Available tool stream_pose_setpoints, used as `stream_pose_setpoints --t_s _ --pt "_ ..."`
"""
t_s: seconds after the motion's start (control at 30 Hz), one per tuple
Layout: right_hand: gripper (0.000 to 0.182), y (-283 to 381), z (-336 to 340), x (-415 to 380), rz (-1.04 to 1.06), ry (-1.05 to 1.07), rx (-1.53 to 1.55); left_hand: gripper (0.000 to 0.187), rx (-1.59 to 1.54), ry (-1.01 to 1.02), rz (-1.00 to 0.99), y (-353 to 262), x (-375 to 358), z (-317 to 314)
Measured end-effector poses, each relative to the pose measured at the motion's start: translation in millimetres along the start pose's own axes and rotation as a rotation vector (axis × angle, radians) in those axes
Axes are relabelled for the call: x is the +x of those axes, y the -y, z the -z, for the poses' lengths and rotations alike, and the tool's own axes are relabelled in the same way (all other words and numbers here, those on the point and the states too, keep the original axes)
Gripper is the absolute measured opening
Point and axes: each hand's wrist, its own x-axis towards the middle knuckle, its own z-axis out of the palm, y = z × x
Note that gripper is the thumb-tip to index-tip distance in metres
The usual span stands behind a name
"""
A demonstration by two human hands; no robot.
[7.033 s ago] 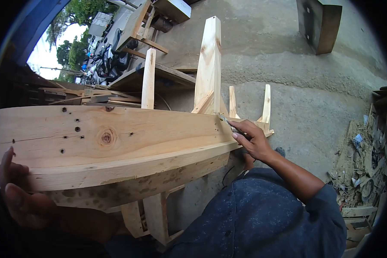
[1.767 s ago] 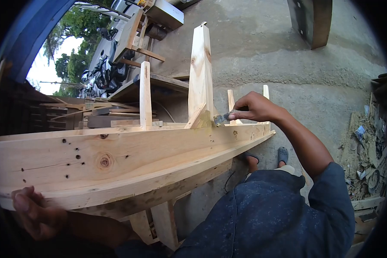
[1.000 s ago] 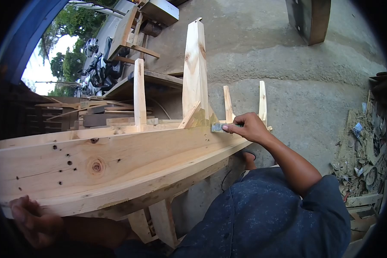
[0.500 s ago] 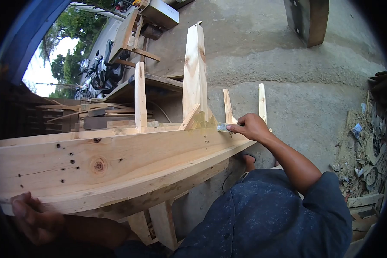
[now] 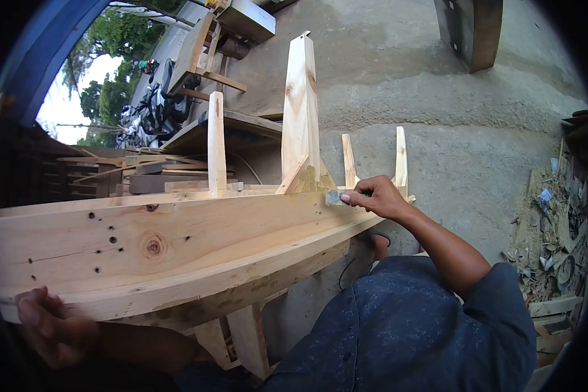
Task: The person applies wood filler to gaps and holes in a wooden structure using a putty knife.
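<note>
Toward three o'clock, right hand point(image 5: 380, 197) pinches scraper point(image 5: 335, 198) near upper edge of board point(image 5: 242, 225), handle hidden; floor point(image 5: 464, 157) opens at two. Left hand point(image 5: 55, 330), eight o'clock, shadowed; grip I can't tell.

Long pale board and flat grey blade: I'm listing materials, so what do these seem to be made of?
The long pale board looks like bare, unpainted wood, probably pine, going by its knots and grain. The flat grey blade in the right hand is perhaps thin metal; its dull, smeared surface leaves that open.
</note>
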Motion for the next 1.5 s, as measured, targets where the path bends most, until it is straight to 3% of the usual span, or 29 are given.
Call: stream_pose_setpoints --t_s 0.1,0.17,0.23,0.3,0.37,0.43,0.53,0.57,0.63,0.7,0.77,0.83,0.9,0.97,1.07,1.17,1.27,1.4,1.47,1.5 --pt "0.051 6.6 -19.0 7.3 0.182 0.013 -0.097 0.033 -0.006 0.005 -0.009 3.6 1.2 -0.4" --pt "0.049 -5.4 -27.2 9.8 0.150 0.041 -0.010 0.033 -0.010 0.005 -0.028 6.2 2.8 1.6" --pt "0.051 -13.3 -14.8 5.4 0.018 0.043 -0.108 0.033 -0.002 0.058 -0.044 6.8 3.9 4.2" --pt "0.052 -12.4 -7.5 2.9 0.026 0.024 -0.234 0.032 0.001 0.031 -0.031 3.4 2.3 1.0" --pt "0.054 3.8 -7.6 -0.2 0.004 -0.016 -0.044 0.032 -0.004 0.002 -0.017 2.6 1.2 -1.2" --pt "0.057 12.1 -15.5 3.4 0.077 -0.047 -0.071 0.031 -0.038 0.002 -0.028 4.3 2.4 -0.9" --pt "0.059 9.1 -19.7 4.5 -0.106 0.057 0.010 0.031 0.008 0.024 0.017 1.4 1.8 0.5" --pt "0.059 9.1 -12.6 2.2 -0.102 0.059 0.007 0.031 0.012 0.019 0.017 -0.8 1.1 0.1" --pt "0.048 11.8 -1.0 -5.9 -0.071 0.024 -0.294 0.031 0.040 0.006 0.052 -5.1 -0.6 -1.8" --pt "0.047 7.6 -12.6 -9.9 -0.049 0.025 -0.214 0.031 0.011 0.018 0.016 0.7 1.0 0.3" --pt "0.057 12.8 -29.1 -12.5 0.047 0.057 -0.016 0.031 -0.019 0.025 -0.021 2.0 1.1 -0.2" --pt "0.057 -7.0 -37.7 -6.0 0.106 0.017 -0.018 0.031 -0.004 0.017 0.019 -1.7 0.4 -1.3" --pt "0.056 -12.2 -25.6 -8.0 -0.034 0.026 -0.097 0.031 0.017 0.014 0.032 -5.7 -0.4 -2.4" --pt "0.057 -8.1 -13.6 -13.7 -0.034 0.035 -0.247 0.031 0.035 0.021 0.050 -3.5 0.4 -1.3" --pt "0.059 14.5 -22.4 -21.9 0.066 0.030 -0.067 0.031 -0.026 0.081 -0.048 7.3 3.3 3.3" --pt "0.056 3.2 -36.0 -14.0 0.159 0.045 -0.198 0.031 -0.033 0.055 -0.089 5.8 4.7 3.3" --pt "0.055 -7.5 -20.9 -17.2 0.118 0.008 -0.273 0.031 0.007 0.093 -0.042 4.1 3.6 4.3" --pt "0.058 -0.7 -24.7 -13.5 0.161 0.017 -0.123 0.034 0.097 0.053 -0.130 0.0 1.5 -3.3" --pt "0.060 -10.2 -42.2 -0.9 0.372 -0.027 -0.128 0.034 0.054 0.047 -0.160 5.0 3.1 -0.5" --pt "0.060 -15.6 -41.1 1.0 0.373 -0.029 -0.129 0.032 0.009 0.057 -0.100 7.1 3.4 2.7"
